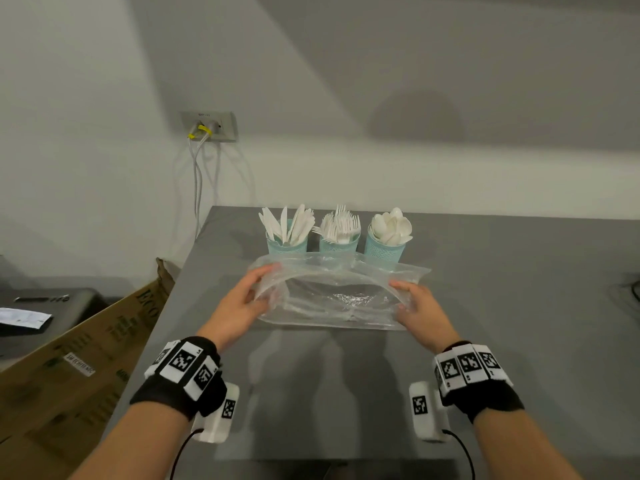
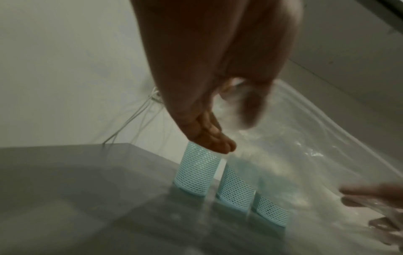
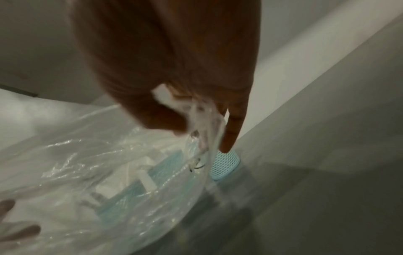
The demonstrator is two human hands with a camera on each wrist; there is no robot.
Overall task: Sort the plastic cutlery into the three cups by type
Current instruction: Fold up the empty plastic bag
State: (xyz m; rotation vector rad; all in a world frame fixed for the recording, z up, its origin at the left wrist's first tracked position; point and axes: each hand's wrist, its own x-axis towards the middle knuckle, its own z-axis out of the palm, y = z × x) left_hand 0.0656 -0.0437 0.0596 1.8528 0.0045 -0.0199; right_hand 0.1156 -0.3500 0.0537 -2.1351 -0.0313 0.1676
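Three pale blue mesh cups stand in a row at the back of the grey table. The left cup holds white knives, the middle cup forks, the right cup spoons. In front of them both hands hold a clear plastic bag just above the table. My left hand grips its left edge, thumb on top. My right hand pinches its right edge. In the wrist views the bag is see-through, with the cups behind it.
A brown cardboard box leans against the table's left side. A wall socket with white cables sits behind the table's left corner. A dark object shows at the table's right edge.
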